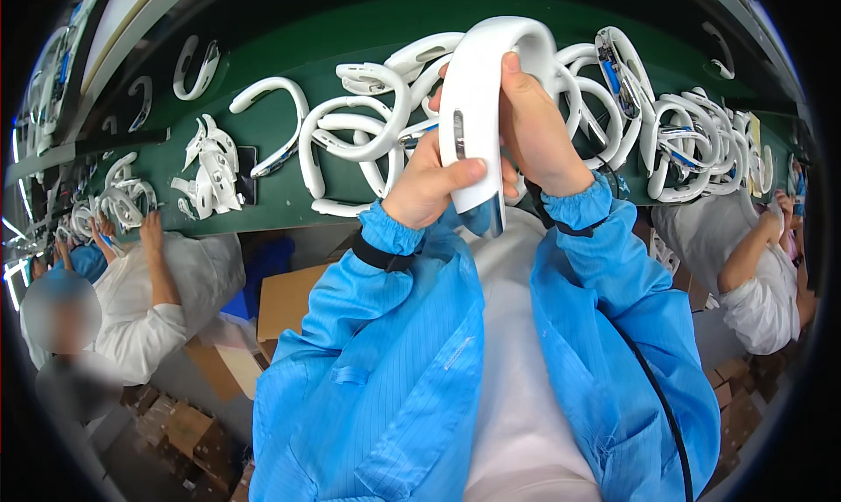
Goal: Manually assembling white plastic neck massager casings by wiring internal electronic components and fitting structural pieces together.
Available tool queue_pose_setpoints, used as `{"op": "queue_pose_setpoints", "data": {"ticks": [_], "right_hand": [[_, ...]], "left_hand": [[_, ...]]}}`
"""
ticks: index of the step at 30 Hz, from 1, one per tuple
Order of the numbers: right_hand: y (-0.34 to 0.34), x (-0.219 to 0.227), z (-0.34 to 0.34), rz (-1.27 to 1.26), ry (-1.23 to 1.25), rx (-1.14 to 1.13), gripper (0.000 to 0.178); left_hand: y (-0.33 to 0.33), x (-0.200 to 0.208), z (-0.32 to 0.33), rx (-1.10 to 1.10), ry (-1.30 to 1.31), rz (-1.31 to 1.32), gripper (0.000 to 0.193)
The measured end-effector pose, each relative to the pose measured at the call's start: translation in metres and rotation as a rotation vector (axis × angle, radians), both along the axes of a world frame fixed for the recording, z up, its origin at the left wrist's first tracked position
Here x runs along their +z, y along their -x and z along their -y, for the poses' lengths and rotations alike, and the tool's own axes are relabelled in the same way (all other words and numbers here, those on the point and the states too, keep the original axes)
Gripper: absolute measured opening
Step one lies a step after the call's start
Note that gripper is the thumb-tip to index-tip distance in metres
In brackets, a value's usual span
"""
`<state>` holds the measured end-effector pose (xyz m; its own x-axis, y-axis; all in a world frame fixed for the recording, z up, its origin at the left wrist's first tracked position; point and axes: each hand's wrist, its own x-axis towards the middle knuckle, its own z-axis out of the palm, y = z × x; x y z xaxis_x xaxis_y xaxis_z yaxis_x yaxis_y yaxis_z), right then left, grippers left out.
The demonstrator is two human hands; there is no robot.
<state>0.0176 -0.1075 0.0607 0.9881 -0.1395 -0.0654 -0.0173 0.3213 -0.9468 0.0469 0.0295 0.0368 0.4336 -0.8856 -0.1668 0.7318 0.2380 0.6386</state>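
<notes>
Bright centre, black fisheye vignette.
Strip lights [15, 285] glare past the bench's [285, 191] left end; its far edge bows and dims. White curved housing [477, 86] sharp, nearly washed out. Co-worker's head [60, 314] blurred.

No text, label, brand, number or sign is legible in this view. A small pale marking [457, 351] is present on the left front panel of the blue jacket [350, 423]; it is too small to read.
</notes>
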Motion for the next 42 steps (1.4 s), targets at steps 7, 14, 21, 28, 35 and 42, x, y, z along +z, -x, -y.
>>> {"op": "queue_pose_setpoints", "data": {"ticks": [7, 14, 21, 28, 35, 42], "right_hand": [[-0.008, 0.019, 0.014, -0.215, -0.233, -0.111, 0.054], [-0.024, -0.024, 0.065, -0.091, -0.588, -0.219, 0.045], [-0.029, -0.034, 0.084, -0.054, -0.852, -0.234, 0.037], [-0.027, -0.031, 0.078, -0.126, -0.720, -0.454, 0.041], [-0.026, -0.060, 0.082, -0.019, -0.951, -0.375, 0.046], [-0.095, -0.140, 0.216, -0.119, -0.786, -1.042, 0.048]], "left_hand": [[0.007, 0.019, 0.023, 0.335, -0.596, 0.966, 0.047], [-0.006, 0.015, 0.005, 0.234, -0.642, 1.367, 0.048], [-0.012, 0.007, 0.022, 0.392, -0.564, 1.510, 0.042], [-0.013, -0.008, 0.045, 0.501, -0.514, 1.628, 0.039], [-0.015, -0.023, 0.059, 0.428, -0.561, 1.694, 0.051], [-0.009, -0.035, 0.003, 0.402, -0.850, 1.418, 0.051]]}}
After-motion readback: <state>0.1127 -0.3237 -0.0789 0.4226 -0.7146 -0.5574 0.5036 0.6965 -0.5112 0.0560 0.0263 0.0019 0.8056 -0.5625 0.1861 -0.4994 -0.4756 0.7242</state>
